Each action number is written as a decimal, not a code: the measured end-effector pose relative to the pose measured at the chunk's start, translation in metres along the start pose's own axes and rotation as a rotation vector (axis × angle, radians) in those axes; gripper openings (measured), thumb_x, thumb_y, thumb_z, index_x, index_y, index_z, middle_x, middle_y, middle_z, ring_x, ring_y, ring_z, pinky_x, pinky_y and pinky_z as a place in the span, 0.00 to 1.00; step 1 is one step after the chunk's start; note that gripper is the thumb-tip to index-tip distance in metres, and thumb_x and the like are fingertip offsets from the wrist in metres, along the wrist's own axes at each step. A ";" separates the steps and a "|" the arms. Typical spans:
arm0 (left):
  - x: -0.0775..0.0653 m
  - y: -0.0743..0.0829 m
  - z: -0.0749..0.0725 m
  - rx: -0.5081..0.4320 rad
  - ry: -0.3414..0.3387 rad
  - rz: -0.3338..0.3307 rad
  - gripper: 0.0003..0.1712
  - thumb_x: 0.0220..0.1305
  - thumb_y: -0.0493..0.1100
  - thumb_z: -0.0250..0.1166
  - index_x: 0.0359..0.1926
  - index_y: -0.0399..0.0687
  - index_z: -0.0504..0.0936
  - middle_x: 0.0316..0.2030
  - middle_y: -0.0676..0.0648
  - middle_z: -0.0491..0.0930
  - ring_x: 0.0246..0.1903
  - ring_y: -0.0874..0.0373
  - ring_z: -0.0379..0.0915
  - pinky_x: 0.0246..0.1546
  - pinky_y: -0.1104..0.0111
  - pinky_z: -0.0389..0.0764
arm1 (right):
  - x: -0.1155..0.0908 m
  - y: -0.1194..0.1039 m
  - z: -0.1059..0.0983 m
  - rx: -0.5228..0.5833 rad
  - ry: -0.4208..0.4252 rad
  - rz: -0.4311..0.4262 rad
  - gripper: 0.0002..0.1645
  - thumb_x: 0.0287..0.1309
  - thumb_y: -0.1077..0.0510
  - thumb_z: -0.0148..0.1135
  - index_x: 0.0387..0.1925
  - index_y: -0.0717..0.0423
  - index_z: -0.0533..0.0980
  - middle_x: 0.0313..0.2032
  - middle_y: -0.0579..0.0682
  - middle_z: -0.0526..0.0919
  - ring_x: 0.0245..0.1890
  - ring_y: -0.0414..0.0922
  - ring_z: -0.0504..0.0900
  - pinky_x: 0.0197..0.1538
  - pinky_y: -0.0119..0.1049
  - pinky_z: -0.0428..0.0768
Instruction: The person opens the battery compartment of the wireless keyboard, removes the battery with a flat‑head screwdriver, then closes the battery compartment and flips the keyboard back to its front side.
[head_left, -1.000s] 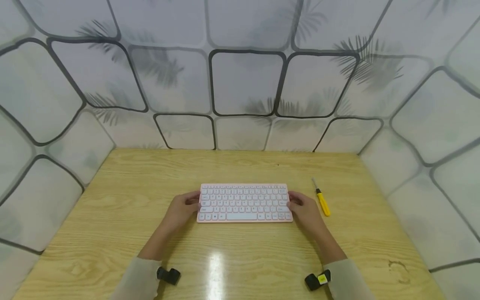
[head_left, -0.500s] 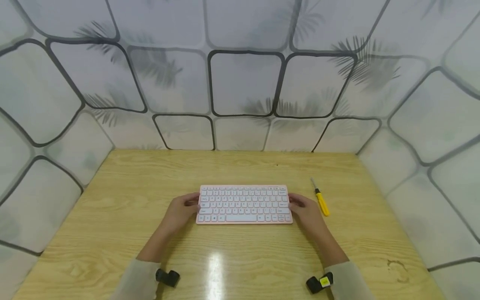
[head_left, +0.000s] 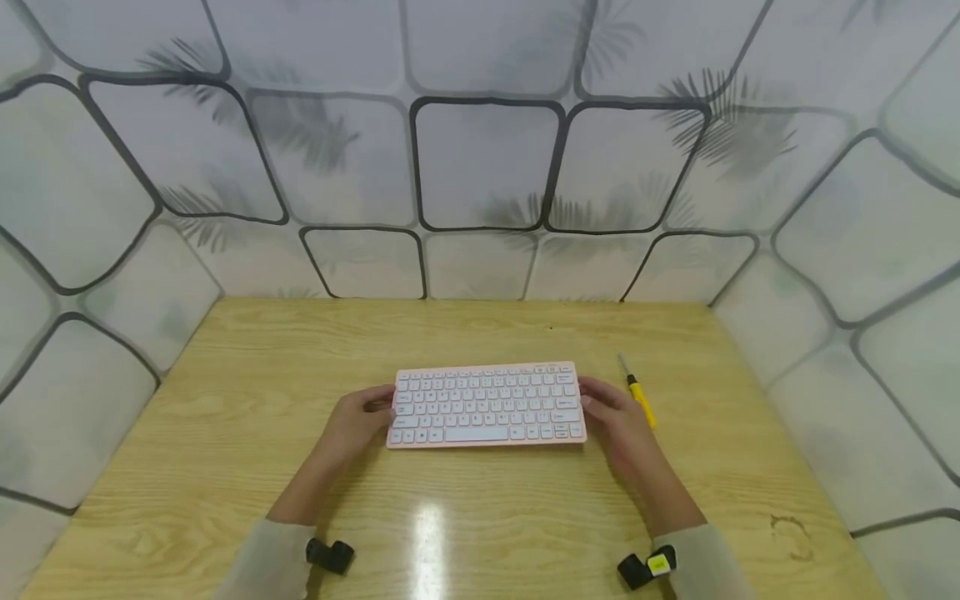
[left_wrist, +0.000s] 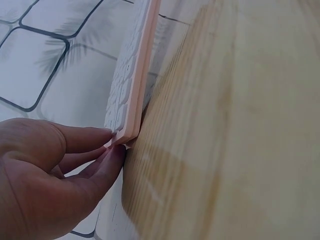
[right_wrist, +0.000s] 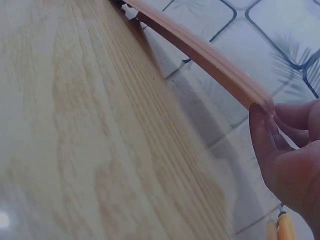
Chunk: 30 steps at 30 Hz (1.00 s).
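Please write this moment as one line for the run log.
left hand: pinches keyboard at left end | right hand: holds right end above table | screwdriver: on table, right of keyboard

Matt plastic keyboard (head_left: 486, 406), smooth wood-grain desk (head_left: 525, 525) with glossy glare, plastic-handled screwdriver (head_left: 641, 402), metal shaft (head_left: 624, 364), cloth sleeves (head_left: 272, 552)

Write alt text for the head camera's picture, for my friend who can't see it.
A person's left hand and right hand hold a pink-edged white keyboard by its ends, its right end raised off a wooden table. A yellow-handled screwdriver lies beside the right hand; patterned walls stand behind.
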<state>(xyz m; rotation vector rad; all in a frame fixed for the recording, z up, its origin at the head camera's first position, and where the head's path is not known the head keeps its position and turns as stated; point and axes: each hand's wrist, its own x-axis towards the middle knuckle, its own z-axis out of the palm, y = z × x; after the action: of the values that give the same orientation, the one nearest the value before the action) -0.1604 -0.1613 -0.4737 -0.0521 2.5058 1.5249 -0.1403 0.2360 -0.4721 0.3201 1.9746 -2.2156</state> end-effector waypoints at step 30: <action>-0.022 0.067 0.030 0.032 0.069 0.197 0.21 0.69 0.36 0.63 0.61 0.41 0.80 0.59 0.41 0.78 0.57 0.47 0.77 0.60 0.55 0.78 | -0.019 -0.045 0.027 -0.088 -0.023 -0.160 0.27 0.69 0.56 0.63 0.65 0.63 0.71 0.57 0.49 0.79 0.55 0.42 0.81 0.55 0.32 0.81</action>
<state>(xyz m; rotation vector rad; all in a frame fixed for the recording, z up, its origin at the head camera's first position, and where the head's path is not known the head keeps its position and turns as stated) -0.1428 -0.1051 -0.4245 0.1542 2.6576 1.5787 -0.1353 0.2136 -0.4207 0.1282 2.1471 -2.2039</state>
